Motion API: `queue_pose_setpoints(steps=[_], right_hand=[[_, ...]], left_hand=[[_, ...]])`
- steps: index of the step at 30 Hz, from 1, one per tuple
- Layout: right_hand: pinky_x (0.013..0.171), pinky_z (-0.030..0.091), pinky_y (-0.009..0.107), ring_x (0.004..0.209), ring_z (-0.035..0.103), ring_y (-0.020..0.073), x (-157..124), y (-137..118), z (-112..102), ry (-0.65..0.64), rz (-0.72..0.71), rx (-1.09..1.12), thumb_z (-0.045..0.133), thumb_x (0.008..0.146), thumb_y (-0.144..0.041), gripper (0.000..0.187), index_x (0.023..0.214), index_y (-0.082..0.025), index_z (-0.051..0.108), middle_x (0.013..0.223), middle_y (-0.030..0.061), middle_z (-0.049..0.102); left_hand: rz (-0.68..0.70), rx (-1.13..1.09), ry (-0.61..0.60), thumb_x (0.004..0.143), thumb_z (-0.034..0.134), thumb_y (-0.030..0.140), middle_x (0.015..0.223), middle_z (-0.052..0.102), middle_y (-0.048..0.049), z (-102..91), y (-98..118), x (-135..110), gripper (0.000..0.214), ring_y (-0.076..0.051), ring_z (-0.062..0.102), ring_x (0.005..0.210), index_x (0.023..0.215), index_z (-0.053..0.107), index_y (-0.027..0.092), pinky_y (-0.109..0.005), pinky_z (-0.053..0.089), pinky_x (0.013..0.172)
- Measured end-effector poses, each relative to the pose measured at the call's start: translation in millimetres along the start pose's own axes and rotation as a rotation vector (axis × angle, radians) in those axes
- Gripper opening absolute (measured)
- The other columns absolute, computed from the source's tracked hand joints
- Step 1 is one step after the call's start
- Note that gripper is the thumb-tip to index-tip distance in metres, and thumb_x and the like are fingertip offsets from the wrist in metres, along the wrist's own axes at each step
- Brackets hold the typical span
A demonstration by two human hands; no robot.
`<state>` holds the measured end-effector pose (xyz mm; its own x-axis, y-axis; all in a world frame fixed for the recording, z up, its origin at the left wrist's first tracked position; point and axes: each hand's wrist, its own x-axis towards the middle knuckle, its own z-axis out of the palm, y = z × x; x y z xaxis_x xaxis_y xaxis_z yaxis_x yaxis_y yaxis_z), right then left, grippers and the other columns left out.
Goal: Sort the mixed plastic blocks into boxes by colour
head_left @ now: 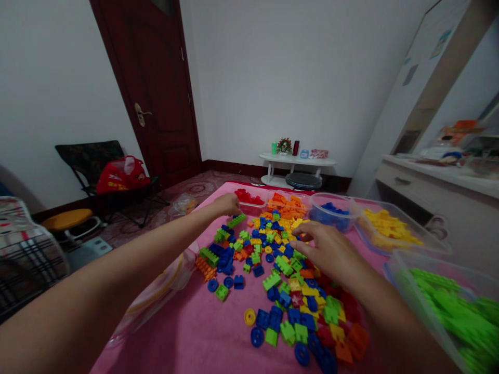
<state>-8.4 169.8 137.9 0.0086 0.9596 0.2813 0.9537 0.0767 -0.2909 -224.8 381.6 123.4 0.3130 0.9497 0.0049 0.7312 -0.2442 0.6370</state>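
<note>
Blocks (284, 266), probably light and stiff, seem best pinched sidewise; the left hand (229, 204) curls at their far-left edge, hold unclear, the right hand (317, 240) spreads above them.

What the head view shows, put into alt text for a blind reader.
A person's left hand, fingers curled, is beside a clear container of red bricks, while the open right hand is over a pile of mixed toy bricks on a pink cloth. Other clear containers hold orange, blue, yellow and green bricks.
</note>
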Motion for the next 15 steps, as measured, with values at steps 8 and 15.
queue_pose_setpoints(steps=[8, 15], right_hand=[[0.071, 0.045, 0.030, 0.091, 0.063, 0.0233, 0, -1, 5, -0.020, 0.011, -0.024, 0.057, 0.079, -0.037, 0.028, 0.099, -0.022, 0.068, 0.103, 0.0074, 0.068], [0.070, 0.044, 0.031, 0.086, 0.065, 0.0238, -6, -20, 31, -0.085, -0.025, -0.097, 0.061, 0.076, -0.031, 0.023, 0.096, -0.024, 0.070, 0.093, 0.0085, 0.070]], left_hand=[[0.081, 0.494, 0.029, 0.057, 0.074, 0.035, 0.068, 0.063, -0.0052, 23.0, -23, -28, 0.018, -0.023, 0.061, 0.082, 0.062, 0.066, 0.020, -0.027, 0.040, 0.069], [0.222, 0.525, 0.057, 0.065, 0.068, 0.033, 0.078, 0.067, -0.0069, 9.9, -11, -36, 0.014, -0.023, 0.060, 0.081, 0.075, 0.072, 0.023, -0.026, 0.038, 0.067]])
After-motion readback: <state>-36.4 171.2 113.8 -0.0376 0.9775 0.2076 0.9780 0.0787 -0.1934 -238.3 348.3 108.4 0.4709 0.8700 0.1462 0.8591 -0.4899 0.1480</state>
